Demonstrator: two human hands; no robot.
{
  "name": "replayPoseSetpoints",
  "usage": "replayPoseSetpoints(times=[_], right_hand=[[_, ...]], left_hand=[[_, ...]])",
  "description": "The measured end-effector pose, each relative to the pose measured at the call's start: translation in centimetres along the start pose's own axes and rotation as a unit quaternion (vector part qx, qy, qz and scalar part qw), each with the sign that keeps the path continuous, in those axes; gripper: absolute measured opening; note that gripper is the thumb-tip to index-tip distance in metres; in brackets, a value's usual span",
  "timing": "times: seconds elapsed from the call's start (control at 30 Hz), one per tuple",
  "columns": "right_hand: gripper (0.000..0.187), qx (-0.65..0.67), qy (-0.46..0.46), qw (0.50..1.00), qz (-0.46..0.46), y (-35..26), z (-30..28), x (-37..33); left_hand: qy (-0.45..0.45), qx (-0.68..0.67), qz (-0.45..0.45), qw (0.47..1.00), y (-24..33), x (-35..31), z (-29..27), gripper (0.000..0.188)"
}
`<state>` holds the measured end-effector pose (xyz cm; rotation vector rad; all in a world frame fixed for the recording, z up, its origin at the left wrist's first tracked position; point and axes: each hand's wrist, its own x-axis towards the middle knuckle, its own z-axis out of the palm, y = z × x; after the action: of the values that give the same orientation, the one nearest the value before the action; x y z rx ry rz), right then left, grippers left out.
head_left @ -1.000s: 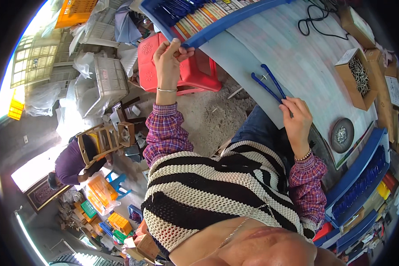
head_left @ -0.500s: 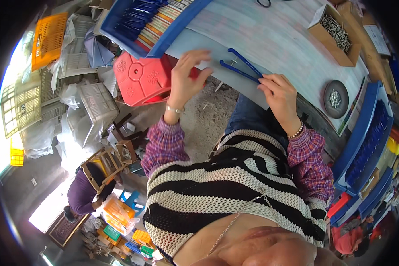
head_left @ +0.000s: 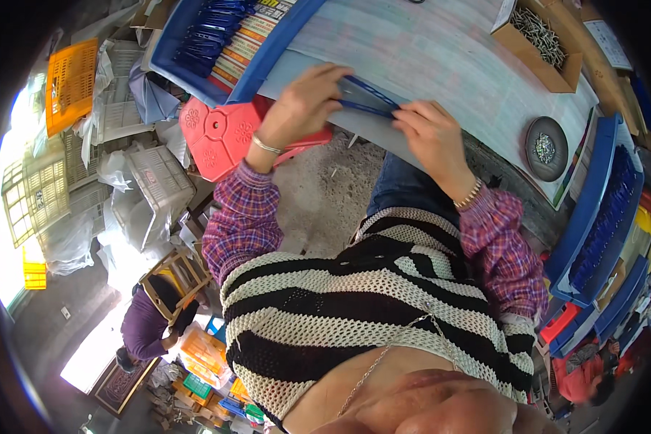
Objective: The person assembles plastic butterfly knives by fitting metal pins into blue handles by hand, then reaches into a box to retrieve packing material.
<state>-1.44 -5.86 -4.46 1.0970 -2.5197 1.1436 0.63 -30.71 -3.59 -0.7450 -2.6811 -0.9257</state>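
Observation:
Over the table's near edge I hold a blue V-shaped piece [head_left: 369, 96] with two long slim arms. My right hand [head_left: 432, 134] is closed, pinching the end where the arms meet. At the other end, my left hand [head_left: 301, 105] has its fingers closed about the arm tips, which they partly hide. The piece's exact kind does not show. Below it lies the grey-covered edge of the table [head_left: 405, 54].
A blue tray [head_left: 257, 61] of similar blue pieces stands beyond my left hand, above a red stool [head_left: 217, 137]. On the right are a cardboard box of metal pins [head_left: 570, 72], a dark dish of small metal parts [head_left: 557, 172] and another blue tray [head_left: 553, 271]. A person [head_left: 145, 325] works at lower left.
My left hand, spread and apart before, has closed on the piece's arm tips. My right hand has moved left and slightly up with the piece, whose arms are now nearer together.

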Motion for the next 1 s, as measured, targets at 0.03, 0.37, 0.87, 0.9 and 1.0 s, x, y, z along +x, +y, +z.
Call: replayPoseSetpoints(times=[0.03, 0.37, 0.87, 0.9, 1.0], right_hand=[[0.012, 0.001, 0.004, 1.0, 0.002, -0.1, 1.0, 1.1], [0.009, -0.01, -0.032, 0.995, 0.092, 0.7, -3.3, -2.5], [0.013, 0.002, -0.036, 0.999, -0.024, 1.0, -0.1, 0.3], [0.014, 0.004, -0.033, 0.999, -0.019, 1.0, -0.1, 0.3], [0.015, -0.013, -0.038, 0.999, -0.022, 0.8, -0.1, 0.5]], left_hand=[[0.011, 0.003, -0.011, 1.0, -0.8, -0.3, -0.8, 0.014], [-0.014, -0.063, -0.002, 0.998, 2.2, 1.4, 3.8, 0.016], [-0.013, -0.036, -0.06, 0.997, 0.2, -1.2, 0.2, 0.016], [-0.023, -0.038, -0.068, 0.997, 0.2, -1.3, 0.1, 0.017], [-0.031, -0.043, -0.066, 0.996, 0.3, -1.1, -0.2, 0.018]])
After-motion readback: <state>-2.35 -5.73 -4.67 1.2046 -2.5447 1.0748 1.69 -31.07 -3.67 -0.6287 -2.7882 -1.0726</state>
